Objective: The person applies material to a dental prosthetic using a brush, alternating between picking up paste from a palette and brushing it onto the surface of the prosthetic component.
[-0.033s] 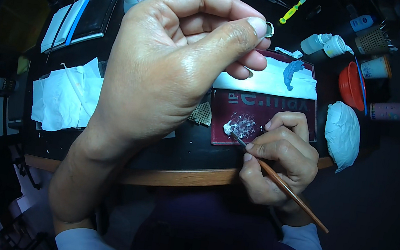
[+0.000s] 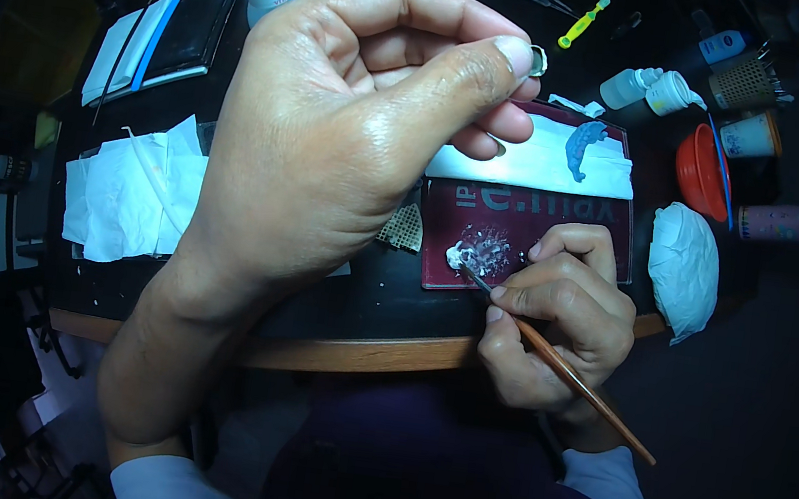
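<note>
While our left hand (image 2: 334,130) pinches a small shell (image 2: 539,62) above the tabletop (image 2: 381,310), our right hand (image 2: 567,317) holds the brush (image 2: 576,378) at white paste (image 2: 455,255) on the dark-red slab (image 2: 436,229), apparently loading it, so next we should lift gently.

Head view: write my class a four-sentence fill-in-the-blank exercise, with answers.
1. The left hand pinches a small piece between forefinger and ____.
2. The right hand holds a tool whose handle's colour is ____.
3. Near the tool's tip lies a lump coloured ____.
4. The bowl is coloured ____.
Missing words: thumb; brown; white; red.
</note>
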A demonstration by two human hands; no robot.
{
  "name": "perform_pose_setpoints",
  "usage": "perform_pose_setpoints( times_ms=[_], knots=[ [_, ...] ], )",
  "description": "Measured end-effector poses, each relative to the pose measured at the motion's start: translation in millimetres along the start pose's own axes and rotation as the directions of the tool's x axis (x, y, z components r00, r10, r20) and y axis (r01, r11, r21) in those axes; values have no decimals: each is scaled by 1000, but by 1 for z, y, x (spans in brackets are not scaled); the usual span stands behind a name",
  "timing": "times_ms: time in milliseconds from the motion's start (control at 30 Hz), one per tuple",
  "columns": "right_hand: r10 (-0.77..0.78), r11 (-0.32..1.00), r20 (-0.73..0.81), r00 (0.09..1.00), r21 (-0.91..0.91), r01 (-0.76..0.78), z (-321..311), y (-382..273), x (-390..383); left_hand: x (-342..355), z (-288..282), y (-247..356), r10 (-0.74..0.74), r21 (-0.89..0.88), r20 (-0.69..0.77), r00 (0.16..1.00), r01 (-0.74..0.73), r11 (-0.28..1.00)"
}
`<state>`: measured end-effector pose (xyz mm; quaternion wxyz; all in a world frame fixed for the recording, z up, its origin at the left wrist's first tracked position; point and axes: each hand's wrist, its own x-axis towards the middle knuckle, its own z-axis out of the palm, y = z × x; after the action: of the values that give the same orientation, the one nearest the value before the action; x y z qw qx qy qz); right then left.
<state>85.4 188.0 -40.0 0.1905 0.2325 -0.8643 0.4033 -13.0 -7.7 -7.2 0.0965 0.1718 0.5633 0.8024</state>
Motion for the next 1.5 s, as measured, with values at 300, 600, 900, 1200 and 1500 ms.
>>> perform_pose_setpoints(
  times_ms=[300, 600, 900, 1200, 1500],
  knots=[
    [-156, 961, -321, 934, 171, 219, -12, 1, 20, -6, 12, -1, -89, -59, -7, 996, 89, 994],
    [-125, 925, -315, 941, 306, 226, -8, 2, 38, -9, 17, -1, -203, -143, 0, 979, 201, 969],
    [-135, 910, -438, 889, 300, 285, 1, 7, 40, -11, 17, -1, -194, -161, 22, 981, 195, 967],
    [-127, 930, -395, 910, 271, 247, -4, 4, 40, -11, 16, 0, -222, -240, 39, 974, 225, 944],
    [-121, 937, -377, 918, 262, 231, -6, 3, 40, -11, 18, 0, -222, -224, 25, 975, 222, 949]
  ],
)
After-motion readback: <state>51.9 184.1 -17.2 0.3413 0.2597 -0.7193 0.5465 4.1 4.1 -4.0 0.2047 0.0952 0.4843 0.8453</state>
